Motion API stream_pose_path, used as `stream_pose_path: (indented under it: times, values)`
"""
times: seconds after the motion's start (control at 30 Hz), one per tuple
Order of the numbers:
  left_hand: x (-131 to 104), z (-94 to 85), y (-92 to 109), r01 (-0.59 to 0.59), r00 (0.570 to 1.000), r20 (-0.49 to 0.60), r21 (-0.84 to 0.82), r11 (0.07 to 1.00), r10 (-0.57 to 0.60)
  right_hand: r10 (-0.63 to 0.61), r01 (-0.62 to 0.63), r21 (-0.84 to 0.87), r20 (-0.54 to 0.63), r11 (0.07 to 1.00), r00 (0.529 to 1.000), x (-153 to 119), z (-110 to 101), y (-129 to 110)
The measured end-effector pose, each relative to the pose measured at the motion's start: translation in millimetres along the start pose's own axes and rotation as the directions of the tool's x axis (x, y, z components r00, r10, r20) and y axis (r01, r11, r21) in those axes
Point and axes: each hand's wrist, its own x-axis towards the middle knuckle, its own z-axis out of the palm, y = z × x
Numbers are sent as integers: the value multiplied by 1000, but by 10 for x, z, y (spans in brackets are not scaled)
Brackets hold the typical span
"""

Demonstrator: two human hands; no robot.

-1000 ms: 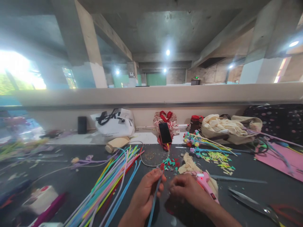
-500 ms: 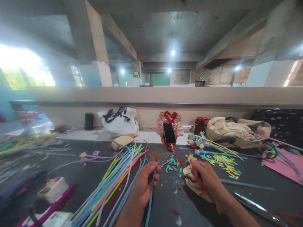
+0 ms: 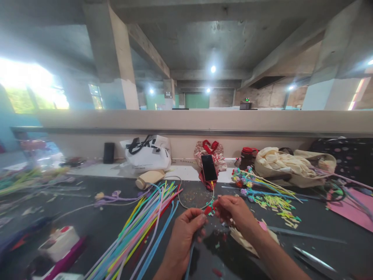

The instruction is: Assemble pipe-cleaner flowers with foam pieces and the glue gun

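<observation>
My left hand [image 3: 185,233] is closed in a pinch around a thin blue stem, perhaps a pipe cleaner [image 3: 190,258], which hangs down below the fingers. A small red piece [image 3: 208,210] shows at the fingertips. Just right of it, my right hand [image 3: 237,214] has its fingers pressed together; what they hold is hidden. Under the right forearm lies a crumpled cream cloth [image 3: 246,242]. Left of my hands a bundle of coloured fuzzy stems [image 3: 136,229] spreads over the dark table.
A phone [image 3: 209,169] leans on a patterned bag, with a cable plugged in. Yellow-green scraps [image 3: 272,204] and small flowers [image 3: 246,181] lie right. A shiny metal tool [image 3: 316,261] rests at the lower right, a power strip [image 3: 68,260] lower left. A white bag [image 3: 148,153] stands behind.
My right hand has moved left and up from the cream cloth to the left fingertips. My left hand has shifted slightly right and down with the stem.
</observation>
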Motion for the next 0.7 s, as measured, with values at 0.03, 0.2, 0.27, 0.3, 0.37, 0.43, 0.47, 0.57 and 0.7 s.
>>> stream_pose_path:
  times: [0.03, 0.2, 0.27, 0.3, 0.37, 0.43, 0.47, 0.57, 0.7]
  values:
    - [7, 1, -13, -11, 1000, -4, 7, 1000, 11, 16, -16, 45, 7, 999, 1000, -18, -10, 0]
    - [66, 2, -99, -71, 997, 5, 98, 993, 71, -36, 24, 108, 109, 994, 993, -122, 2, 5]
    - [92, -2, -121, -74, 997, 28, 134, 988, 71, -61, 47, 104, 136, 994, 989, -145, 17, 39]
    - [99, -3, -127, -76, 997, 45, 152, 986, 70, -73, 59, 98, 141, 993, 987, -154, 20, 64]
    - [93, 6, -128, -101, 993, 74, 208, 973, 88, -90, 78, 82, 143, 994, 986, -172, 14, 117]
    - [62, 29, -122, -163, 985, 95, 305, 938, 140, -92, 84, 65, 129, 994, 987, -196, -2, 162]
    - [41, 44, -120, -200, 979, 108, 360, 911, 173, -92, 86, 60, 121, 995, 988, -210, -9, 176]
    - [-12, 81, -121, -274, 962, 149, 495, 825, 230, -116, 113, 31, 90, 993, 989, -255, -10, 181]
    - [-32, 90, -130, -283, 959, 165, 569, 772, 230, -138, 140, -24, 80, 990, 987, -285, 6, 158]
